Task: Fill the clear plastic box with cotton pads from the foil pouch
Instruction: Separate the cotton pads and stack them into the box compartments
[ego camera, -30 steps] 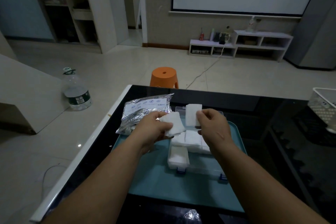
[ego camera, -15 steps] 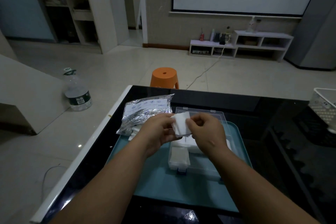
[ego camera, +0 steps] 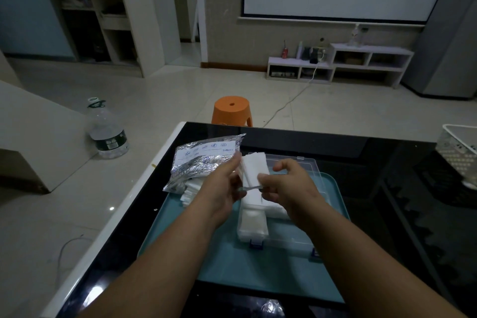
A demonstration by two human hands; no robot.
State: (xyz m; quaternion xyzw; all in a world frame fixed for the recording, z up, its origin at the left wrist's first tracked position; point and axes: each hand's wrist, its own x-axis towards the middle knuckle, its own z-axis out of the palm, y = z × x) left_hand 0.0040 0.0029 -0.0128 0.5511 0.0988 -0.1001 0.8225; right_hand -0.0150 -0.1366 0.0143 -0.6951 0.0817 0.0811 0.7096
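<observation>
Gripping cotton pads (ego camera: pixel 254 170) over clear box (ego camera: pixel 289 239) with left hand (ego camera: pixel 222 190); right hand (ego camera: pixel 290 186) pinching edge; more pad exposed than before.

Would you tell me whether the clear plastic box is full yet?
Partly filled: cotton pads fill the left of the clear plastic box, but its near right section looks bare; the right hand hides the rest.

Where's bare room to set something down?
Free: tray strip nearer than the clear plastic box; black table between tray and white basket. Crowded: tray's far-left corner under foil pouch and loose pads; left hand and right hand hold cotton pads over the box.
</observation>
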